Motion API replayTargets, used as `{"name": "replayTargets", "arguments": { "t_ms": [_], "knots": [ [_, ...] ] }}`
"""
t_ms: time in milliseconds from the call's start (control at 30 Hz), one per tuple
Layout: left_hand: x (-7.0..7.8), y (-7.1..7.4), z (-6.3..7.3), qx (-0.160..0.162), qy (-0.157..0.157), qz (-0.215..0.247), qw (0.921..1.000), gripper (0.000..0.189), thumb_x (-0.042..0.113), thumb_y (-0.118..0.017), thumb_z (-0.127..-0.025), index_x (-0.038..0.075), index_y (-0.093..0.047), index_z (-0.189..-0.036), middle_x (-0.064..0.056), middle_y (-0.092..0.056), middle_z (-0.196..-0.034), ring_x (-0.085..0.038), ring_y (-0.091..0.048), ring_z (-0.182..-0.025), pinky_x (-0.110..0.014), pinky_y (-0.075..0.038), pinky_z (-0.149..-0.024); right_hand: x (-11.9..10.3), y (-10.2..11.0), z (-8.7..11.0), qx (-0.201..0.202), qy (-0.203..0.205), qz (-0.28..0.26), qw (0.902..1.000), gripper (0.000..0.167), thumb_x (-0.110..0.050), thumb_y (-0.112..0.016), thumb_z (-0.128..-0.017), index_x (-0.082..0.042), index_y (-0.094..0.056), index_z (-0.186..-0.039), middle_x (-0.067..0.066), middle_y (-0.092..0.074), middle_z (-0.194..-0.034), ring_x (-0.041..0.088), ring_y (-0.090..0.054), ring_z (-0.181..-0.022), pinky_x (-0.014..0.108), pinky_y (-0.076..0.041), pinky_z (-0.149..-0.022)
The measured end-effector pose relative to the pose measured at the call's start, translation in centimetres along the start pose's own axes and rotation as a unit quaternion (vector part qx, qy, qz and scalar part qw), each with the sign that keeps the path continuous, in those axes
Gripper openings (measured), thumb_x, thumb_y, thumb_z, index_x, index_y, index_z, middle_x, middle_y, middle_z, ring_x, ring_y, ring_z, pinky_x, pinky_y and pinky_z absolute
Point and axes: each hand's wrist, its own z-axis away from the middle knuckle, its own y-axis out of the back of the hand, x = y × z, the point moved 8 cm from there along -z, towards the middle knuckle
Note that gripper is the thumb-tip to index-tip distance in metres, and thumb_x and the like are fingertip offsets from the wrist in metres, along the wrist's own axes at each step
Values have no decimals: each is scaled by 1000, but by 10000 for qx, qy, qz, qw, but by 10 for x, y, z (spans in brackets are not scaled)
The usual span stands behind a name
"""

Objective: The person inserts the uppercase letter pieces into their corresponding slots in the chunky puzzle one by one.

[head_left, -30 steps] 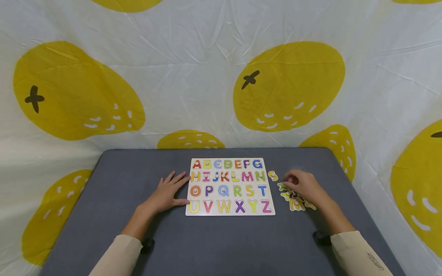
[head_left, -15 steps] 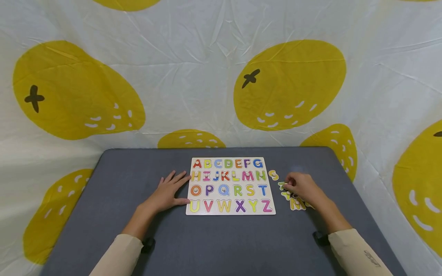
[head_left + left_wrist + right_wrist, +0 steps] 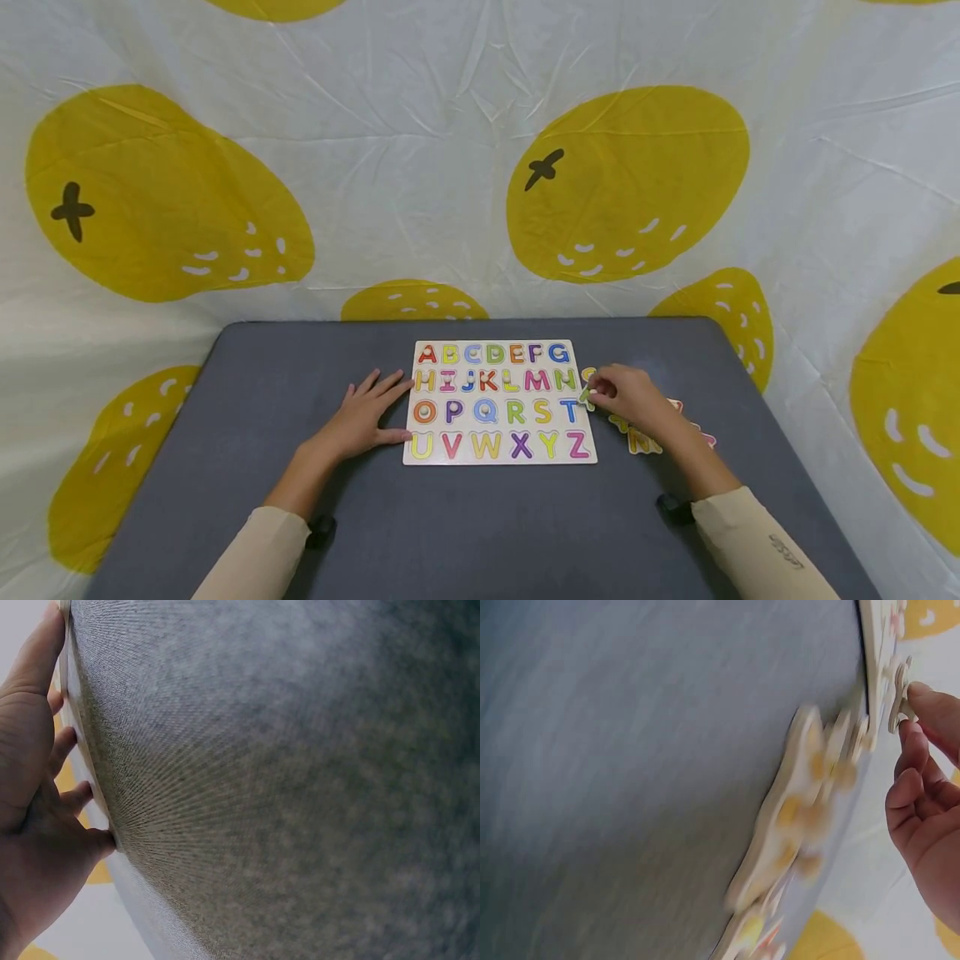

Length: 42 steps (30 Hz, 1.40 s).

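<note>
My right hand (image 3: 626, 392) pinches a green letter puzzle piece (image 3: 587, 397) between thumb and fingertips, by the right edge of the alphabet board (image 3: 500, 454). In the right wrist view the held piece (image 3: 898, 697) is seen edge-on, raised above the table. A yellow-orange S piece (image 3: 588, 373) lies beside the board, partly hidden behind the green one. My left hand (image 3: 365, 417) is spread, with thumb and fingertips at the board's left edge. Knobbed letters fill most of the upper two rows, plus O, P and Q; several lower letters show no knob.
Several loose letter pieces (image 3: 643, 442) are heaped right of the board, partly hidden under my right forearm. The grey table (image 3: 480, 533) carries everything. A white cloth (image 3: 420, 167) with yellow fruit prints hangs behind the table.
My right hand has picked the green letter piece off the loose heap and moved left with it to the board's right edge. The left hand stays in place.
</note>
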Motion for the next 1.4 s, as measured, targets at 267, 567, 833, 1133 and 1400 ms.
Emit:
{"name": "replayTargets", "arguments": {
  "t_ms": [267, 567, 833, 1133, 1400],
  "knots": [
    [0, 1, -1, 13, -8, -55, 10000, 94, 58, -79, -85, 24, -37, -162, -10, -31, -169, -49, -16, -157, -81, -13, -115, -36, -21, -19, -283, 135, -473, 9984, 10, -11, -80, -90, -11, -75, -99, -3, -66, -86, 9, -58, -76, 27, -51, -69],
    [2, 1, -2, -1, -29, -50, 10000, 94, 57, -79, -85, 24, -37, -162, -10, -31, -169, -48, -16, -157, -80, -13, -116, -74, -46, -40, -372, 718, -446, 9957, 6, -10, -80, -88, -11, -75, -92, -5, -65, -79, 6, -56, -74, 24, -49, -68],
    [2, 1, -1, -42, 5, 21, 10000, 94, 57, -79, -85, 24, -37, -162, -9, -30, -170, -48, -14, -158, -80, -12, -116, -88, -67, -48, -587, 895, -612, 9924, 6, -11, -80, -88, -12, -76, -92, -8, -64, -79, 2, -55, -71, 22, -49, -66],
    [2, 1, 0, 8, -22, -1, 10000, 94, 57, -80, -84, 23, -38, -162, -11, -32, -169, -49, -16, -157, -81, -14, -115, -97, -69, -48, -606, 869, -448, 9934, 7, -12, -81, -88, -15, -76, -92, -9, -62, -78, 2, -53, -70, 23, -46, -69],
    [2, 1, 0, 31, -31, -8, 10000, 94, 57, -79, -85, 22, -38, -162, -11, -32, -169, -50, -17, -156, -80, -13, -115, -101, -72, -49, -824, 779, -302, 9931, 7, -9, -76, -90, -15, -77, -93, -9, -63, -80, 4, -53, -73, 27, -45, -77]
  ]
}}
